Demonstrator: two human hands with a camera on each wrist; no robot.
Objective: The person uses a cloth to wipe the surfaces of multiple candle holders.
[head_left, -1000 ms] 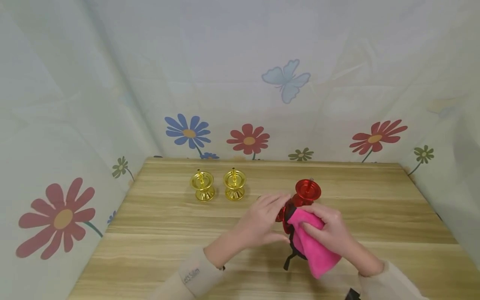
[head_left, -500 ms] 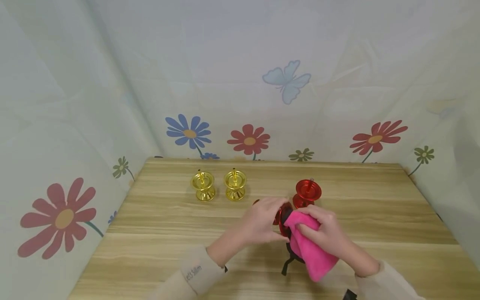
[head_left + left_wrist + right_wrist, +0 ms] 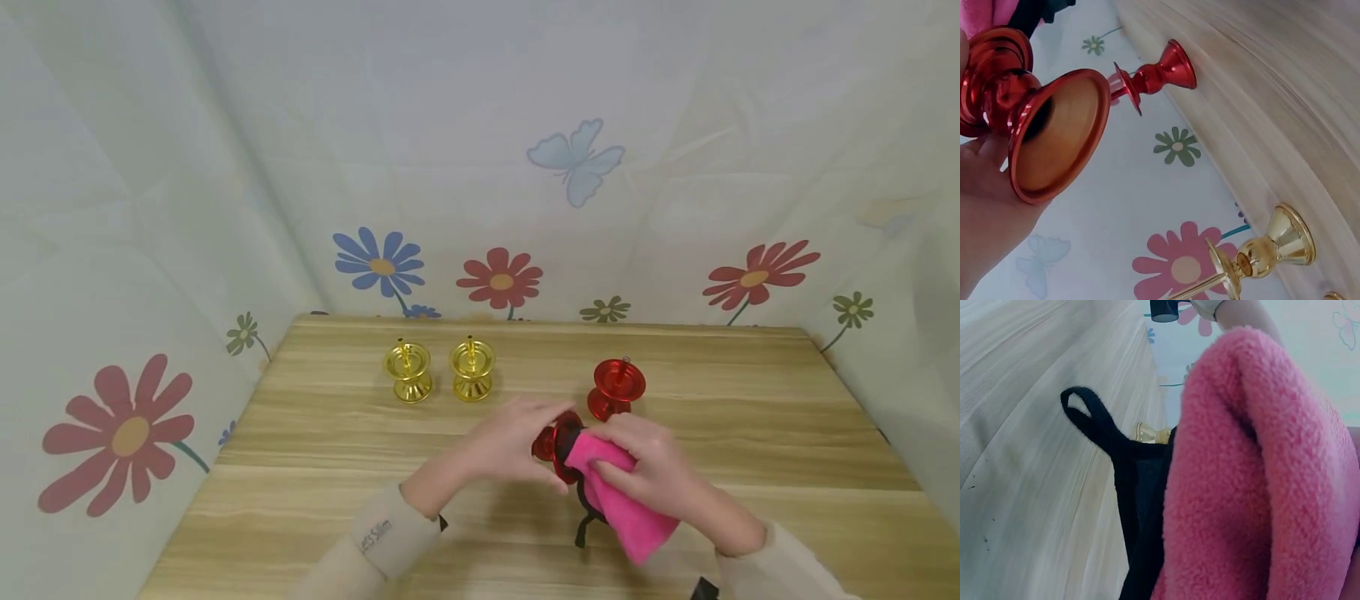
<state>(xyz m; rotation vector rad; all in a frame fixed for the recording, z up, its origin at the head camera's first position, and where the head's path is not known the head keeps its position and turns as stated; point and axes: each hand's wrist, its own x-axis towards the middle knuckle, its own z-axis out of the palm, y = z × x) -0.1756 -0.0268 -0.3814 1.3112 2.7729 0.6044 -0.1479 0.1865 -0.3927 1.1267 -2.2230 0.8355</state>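
Observation:
My left hand (image 3: pixel 506 450) grips a red metallic candle holder (image 3: pixel 561 457) that is tipped on its side. In the left wrist view the hollow underside of its flared base (image 3: pixel 1063 140) faces the camera. A pink fluffy cloth (image 3: pixel 628 510) with black edging is pinched in my right hand (image 3: pixel 654 458), one corner of it at the holder's dish. The cloth's lower part hangs down, and its black loop (image 3: pixel 1088 419) sticks out to the side in the right wrist view. The cloth hides most of my right hand there.
Another red candle holder (image 3: pixel 618 383) stands upright just behind my hands. Two gold candle holders (image 3: pixel 407 367) stand side by side at the back left of the wooden table (image 3: pixel 315 467). A flower-printed curtain (image 3: pixel 420 150) rises behind the table.
My left hand and the red candle holder have shifted slightly left, uncovering more of the red one behind. The cloth's corner has followed left, still at the dish.

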